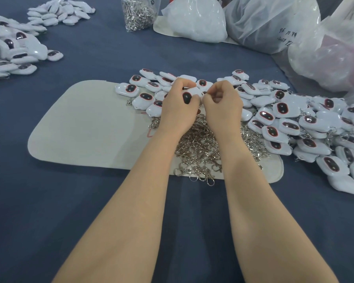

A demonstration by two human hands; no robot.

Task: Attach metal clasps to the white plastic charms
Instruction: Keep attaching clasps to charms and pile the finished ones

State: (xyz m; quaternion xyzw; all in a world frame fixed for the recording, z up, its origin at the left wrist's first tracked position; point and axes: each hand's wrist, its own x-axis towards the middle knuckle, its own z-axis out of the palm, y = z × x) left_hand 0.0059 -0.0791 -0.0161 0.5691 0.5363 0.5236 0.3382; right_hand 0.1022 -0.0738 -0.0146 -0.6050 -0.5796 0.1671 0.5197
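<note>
1. Grip: the left hand [178, 107] is curled round one charm [187, 98]. Thumb and fingers are clamped on its white body, and its dark oval face is turned up to the camera.
2. The right hand [223, 105] is closed in a pinch, thumb against forefinger, with the tips at the charm's right edge. What it pinches is too small to make out; it is probably a clasp.
3. Relation: the charm lies just left of the pinch, and the two hands meet above the mat's [80, 129] far edge. The right hand is nearer the joint and would do the fine work, while the left seems only to steady the charm.
4. Axis: the oval face runs roughly away from the person, tilted a little. The attaching end appears to point right, toward the pinch, but the loop is hidden by the fingers.
5. Loose clasps [200, 144] are heaped on the mat's near right part, under both wrists.
6. More charms [294, 123] crowd the mat's far edge and spill off its right side. Some there show metal beneath them.
7. Beyond the mat stands a bag of clasps [138, 13], with plastic bags [274, 23] to its right. Far left of the mat lie other charm piles [14, 52].
</note>
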